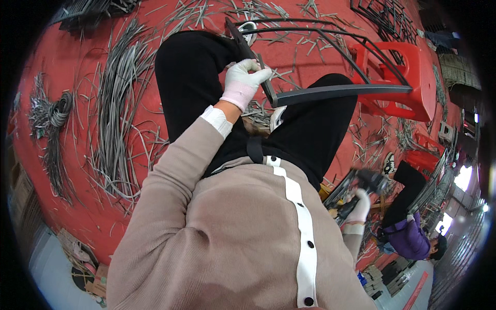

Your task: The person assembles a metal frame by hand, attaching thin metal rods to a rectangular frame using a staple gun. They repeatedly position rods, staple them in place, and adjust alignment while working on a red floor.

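Note:
My left hand (pixel 244 82), in a white and pink knit glove, is closed round the flat bar of a dark metal furniture frame (pixel 338 93). The frame lies across my lap, and its far end reaches over a red plastic stool (pixel 421 77) to the right. Down by my right hip, my right hand (pixel 358 207), gloved in the same way, is wrapped round a black gun-shaped tool (pixel 371 181). Motion blur and my body hide much of this tool, so its exact kind does not show.
Long grey strips (pixel 116 103) lie in a heap on the red floor at left, beside a tied coil (pixel 59 108). Loose offcuts are scattered around my feet. More dark frames (pixel 385 20) stand at the far right. A person in purple (pixel 408 238) sits to my right.

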`<state>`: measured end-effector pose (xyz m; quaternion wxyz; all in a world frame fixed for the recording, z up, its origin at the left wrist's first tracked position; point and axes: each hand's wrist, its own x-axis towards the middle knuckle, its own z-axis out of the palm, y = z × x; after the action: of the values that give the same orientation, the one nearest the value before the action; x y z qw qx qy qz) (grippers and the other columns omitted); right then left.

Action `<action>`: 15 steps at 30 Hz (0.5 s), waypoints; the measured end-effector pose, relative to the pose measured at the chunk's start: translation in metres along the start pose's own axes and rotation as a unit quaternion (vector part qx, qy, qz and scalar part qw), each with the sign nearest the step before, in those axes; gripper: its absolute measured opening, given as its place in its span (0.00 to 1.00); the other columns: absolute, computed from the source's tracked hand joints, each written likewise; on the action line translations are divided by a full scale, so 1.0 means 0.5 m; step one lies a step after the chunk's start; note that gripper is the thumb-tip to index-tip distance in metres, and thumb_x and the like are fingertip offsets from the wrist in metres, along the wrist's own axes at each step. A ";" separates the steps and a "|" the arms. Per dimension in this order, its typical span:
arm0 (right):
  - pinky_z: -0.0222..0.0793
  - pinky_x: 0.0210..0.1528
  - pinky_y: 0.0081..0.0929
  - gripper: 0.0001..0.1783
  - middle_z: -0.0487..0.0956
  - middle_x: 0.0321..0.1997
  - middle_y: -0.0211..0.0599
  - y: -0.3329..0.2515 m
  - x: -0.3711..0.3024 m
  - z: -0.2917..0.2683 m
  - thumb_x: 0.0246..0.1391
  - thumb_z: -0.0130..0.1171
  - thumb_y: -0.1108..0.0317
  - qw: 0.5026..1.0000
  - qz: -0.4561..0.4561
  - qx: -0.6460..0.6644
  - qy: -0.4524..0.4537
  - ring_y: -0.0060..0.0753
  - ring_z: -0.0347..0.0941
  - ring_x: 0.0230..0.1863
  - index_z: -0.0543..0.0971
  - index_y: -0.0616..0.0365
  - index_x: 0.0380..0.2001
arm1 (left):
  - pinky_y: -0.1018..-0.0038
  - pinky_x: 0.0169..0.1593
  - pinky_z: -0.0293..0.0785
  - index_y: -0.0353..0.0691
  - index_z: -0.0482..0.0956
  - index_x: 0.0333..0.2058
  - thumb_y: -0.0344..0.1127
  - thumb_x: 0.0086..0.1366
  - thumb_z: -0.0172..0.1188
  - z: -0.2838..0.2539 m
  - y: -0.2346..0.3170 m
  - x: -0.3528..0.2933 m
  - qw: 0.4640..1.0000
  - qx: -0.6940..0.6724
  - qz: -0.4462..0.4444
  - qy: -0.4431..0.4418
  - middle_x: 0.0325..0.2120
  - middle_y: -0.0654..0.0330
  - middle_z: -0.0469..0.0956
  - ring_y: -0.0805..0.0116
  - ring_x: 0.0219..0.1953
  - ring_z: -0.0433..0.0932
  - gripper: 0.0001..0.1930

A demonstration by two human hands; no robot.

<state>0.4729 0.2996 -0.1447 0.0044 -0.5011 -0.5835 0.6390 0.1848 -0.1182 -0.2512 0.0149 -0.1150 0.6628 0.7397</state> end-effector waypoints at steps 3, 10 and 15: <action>0.65 0.23 0.28 0.11 0.71 0.20 0.32 -0.202 -0.060 0.208 0.64 0.60 0.64 0.982 -0.084 -0.109 -0.128 0.28 0.67 0.18 0.74 0.57 0.29 | 0.77 0.43 0.75 0.38 0.83 0.26 0.34 0.59 0.77 -0.004 -0.013 0.003 0.997 -0.023 -0.074 0.001 0.31 0.65 0.83 0.79 0.35 0.77 0.11; 0.69 0.25 0.27 0.08 0.73 0.19 0.31 -0.422 -0.107 0.618 0.61 0.60 0.68 0.849 -0.085 -0.370 -0.367 0.26 0.71 0.19 0.77 0.63 0.34 | 0.75 0.36 0.76 0.35 0.83 0.28 0.31 0.58 0.76 -0.008 -0.013 0.006 0.992 -0.048 -0.116 0.024 0.28 0.61 0.84 0.78 0.30 0.79 0.09; 0.70 0.24 0.26 0.17 0.73 0.18 0.34 -0.439 -0.071 0.771 0.60 0.60 0.65 0.748 0.006 -0.507 -0.427 0.27 0.70 0.16 0.78 0.67 0.47 | 0.76 0.38 0.77 0.35 0.84 0.30 0.31 0.61 0.73 -0.012 -0.006 0.002 0.989 -0.070 -0.126 0.013 0.32 0.60 0.87 0.78 0.33 0.81 0.07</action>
<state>0.1146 0.0628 -0.0282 -0.5038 -0.1076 -0.7600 0.3962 0.1853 -0.1236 -0.2550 0.0908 -0.2082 0.5896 0.7751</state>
